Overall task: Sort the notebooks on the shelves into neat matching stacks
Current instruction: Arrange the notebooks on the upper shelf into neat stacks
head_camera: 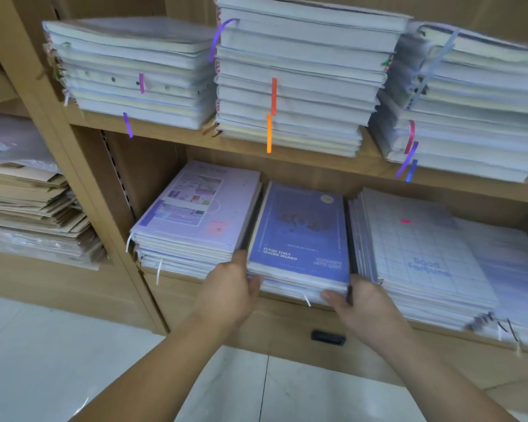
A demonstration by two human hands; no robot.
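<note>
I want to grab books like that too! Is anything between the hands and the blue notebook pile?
Nothing visible is. The left hand and right hand hold the blue notebook pile at its front corners. The lilac pile and the grid pile sit close on either side.

Notebook stacks [299, 233] on two wooden shelves [171, 138]

A stationery shop: wooden shelves [287, 161] stacked with wrapped new notebooks [287, 86]
</note>
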